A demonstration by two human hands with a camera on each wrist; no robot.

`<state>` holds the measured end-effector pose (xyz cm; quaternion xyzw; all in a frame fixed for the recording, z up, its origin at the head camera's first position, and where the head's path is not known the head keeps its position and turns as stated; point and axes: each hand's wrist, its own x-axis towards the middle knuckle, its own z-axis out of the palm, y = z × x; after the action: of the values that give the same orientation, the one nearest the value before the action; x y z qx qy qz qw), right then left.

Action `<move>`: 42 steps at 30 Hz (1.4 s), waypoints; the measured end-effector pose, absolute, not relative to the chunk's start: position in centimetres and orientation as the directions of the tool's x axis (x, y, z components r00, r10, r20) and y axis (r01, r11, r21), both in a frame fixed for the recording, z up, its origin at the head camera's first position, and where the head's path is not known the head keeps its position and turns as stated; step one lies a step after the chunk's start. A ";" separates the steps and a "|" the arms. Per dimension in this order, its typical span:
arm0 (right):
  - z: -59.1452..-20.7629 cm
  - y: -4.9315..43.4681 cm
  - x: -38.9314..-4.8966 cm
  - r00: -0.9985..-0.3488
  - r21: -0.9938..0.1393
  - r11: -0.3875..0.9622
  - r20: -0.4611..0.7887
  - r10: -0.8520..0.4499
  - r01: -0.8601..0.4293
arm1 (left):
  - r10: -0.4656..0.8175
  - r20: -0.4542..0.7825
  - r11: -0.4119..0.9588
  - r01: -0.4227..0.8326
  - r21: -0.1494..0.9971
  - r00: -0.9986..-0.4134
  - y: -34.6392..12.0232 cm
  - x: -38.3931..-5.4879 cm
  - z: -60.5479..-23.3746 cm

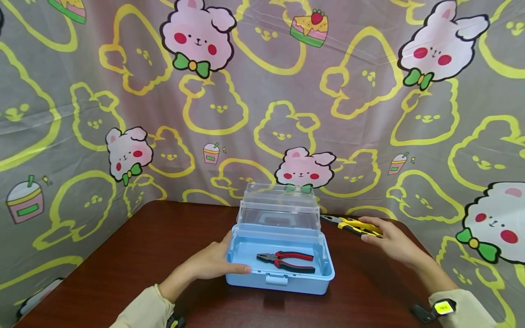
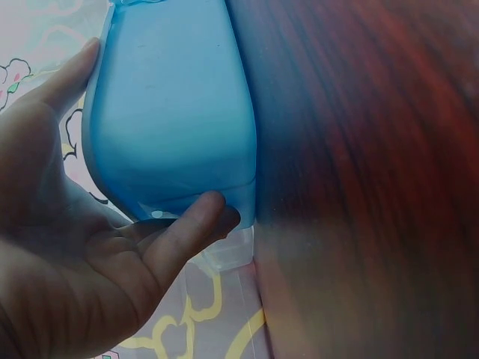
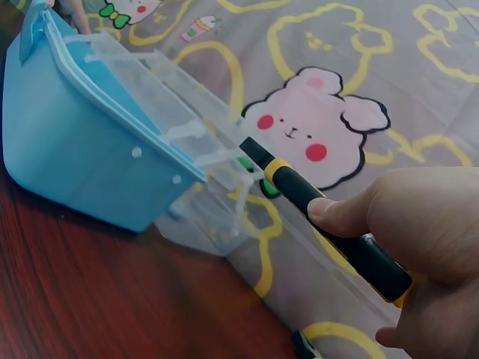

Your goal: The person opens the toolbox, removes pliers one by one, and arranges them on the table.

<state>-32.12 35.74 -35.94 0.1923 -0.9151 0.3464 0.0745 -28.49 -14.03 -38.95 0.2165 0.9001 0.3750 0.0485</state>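
A light blue toolbox [image 1: 303, 284] stands on the table, its clear lid and clear trays [image 1: 280, 209] raised at the back. Inside lie combination pliers [image 1: 283, 261] with red-and-black handles, nose to the left. My left hand [image 1: 211, 260] holds the box at its left end, thumb over the front rim; in the left wrist view its fingers [image 2: 183, 243] curl round the box's far corner. Just right of the box, my right hand [image 1: 391, 239] grips yellow-and-black pliers [image 1: 354, 227] by the handles, with their nose pointing left toward the raised trays.
The dark red-brown wooden table [image 1: 172, 228] carries the box. Behind and at both sides hangs a grey cloth [image 1: 246, 114] printed with bunny faces and yellow outlines. A latch [image 1: 276, 279] is on the front wall of the box.
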 end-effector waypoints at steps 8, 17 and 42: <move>-36.9 37.7 -32.3 -0.916 -0.646 0.651 0.265 -0.300 -0.400 | 0.425 0.077 0.624 0.354 0.697 -0.902 -14.0 -28.5 -38.8; -38.5 39.1 -32.7 -0.937 -0.651 0.673 0.238 -0.257 -0.350 | 0.424 0.067 0.620 0.343 0.706 -0.903 -14.0 -28.5 -38.8; -42.6 41.5 -34.1 -0.976 -0.663 0.716 0.142 -0.167 -0.219 | 0.428 0.069 0.609 0.344 0.715 -0.901 -13.9 -28.4 -38.9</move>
<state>-34.07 41.48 -42.64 0.1041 -0.9255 0.3625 0.0359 -28.36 -13.94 -38.90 0.2157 0.8952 0.3863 0.0543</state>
